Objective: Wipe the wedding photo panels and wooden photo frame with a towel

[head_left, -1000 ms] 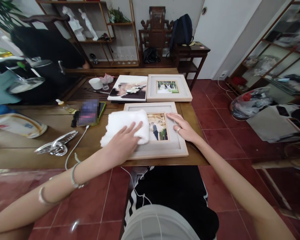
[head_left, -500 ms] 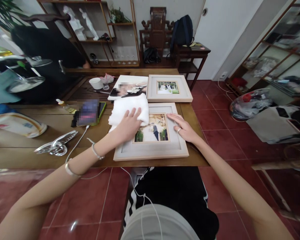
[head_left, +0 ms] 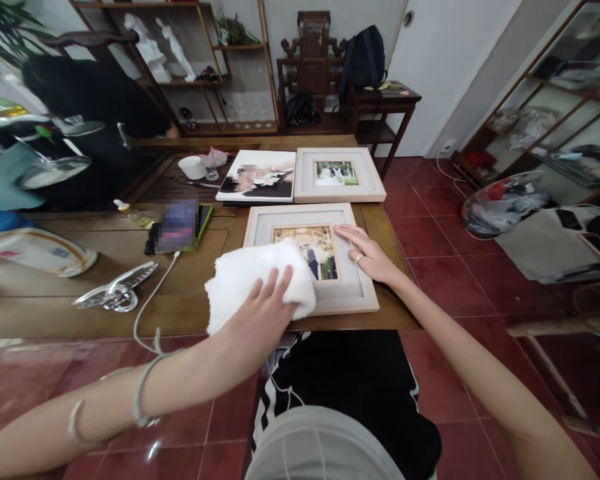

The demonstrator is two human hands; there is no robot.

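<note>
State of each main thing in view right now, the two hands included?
Near frame: flat, face up, partly covered
White cloth: folded, overlapping the near frame
Left hand: on the white cloth, grip unclear
Right hand: open, resting on the near frame's right side
Far frame: flat, face up, uncovered
White cable: curving loosely
Backpack: upright

A slim silver ring (head_left: pixel 359 258) circles a finger of the right hand (head_left: pixel 371 257). Behind the left hand (head_left: pixel 260 317) sits a thin, pale bracelet (head_left: pixel 139 393), then a broader bangle (head_left: pixel 73 425). Below both hands: grey top (head_left: pixel 355 447), black bottoms (head_left: pixel 355 370) with white side stripes (head_left: pixel 261 405), thin white cord (head_left: pixel 291 399).
</note>
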